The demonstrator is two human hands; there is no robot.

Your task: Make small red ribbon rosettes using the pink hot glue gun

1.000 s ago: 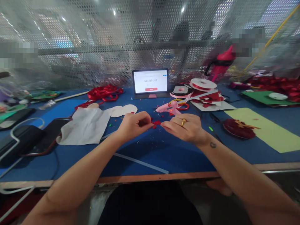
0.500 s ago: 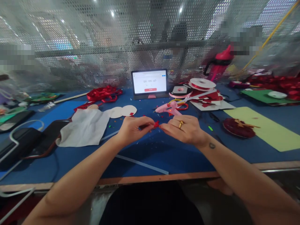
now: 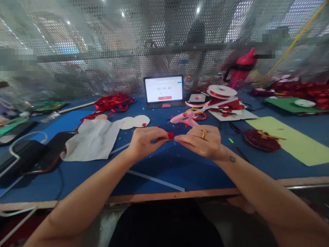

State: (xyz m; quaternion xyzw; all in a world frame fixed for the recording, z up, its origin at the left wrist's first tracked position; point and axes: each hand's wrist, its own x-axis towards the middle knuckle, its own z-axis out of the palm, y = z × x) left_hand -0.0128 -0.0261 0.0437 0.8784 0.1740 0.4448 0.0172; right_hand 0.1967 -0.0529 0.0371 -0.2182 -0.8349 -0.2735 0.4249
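2 bare hands are working over the blue tabletop (image 3: 205,175), nearly meeting at mid-table. The left hand (image 3: 146,140) is pinching a small red piece (image 3: 170,136) between thumb and fingertips. The right hand (image 3: 202,142), wearing 1 gold ring, is keeping its thumb and fingertips drawn together just beside the piece's free end; whether it is gripping an edge, cannot tell.

Step in hand, by my reading: fingertip handling of the 1 piece, perhaps shaping it. The next move seems to be calling for a light, exact pinch, with so little material sticking out.

The piece is showing bright red, squarish at its free end; the rest is hiding in the left fingers. Material too small to tell. It is sitting between the hands, nearer the wearer than the pink glue gun (image 3: 183,118), whose nozzle is pointing left. Beyond the left hand, 2 white discs (image 3: 138,121) are lying together, 1 red square (image 3: 144,125) resting on the right one. A tablet (image 3: 165,90) is reading 00:09:48.
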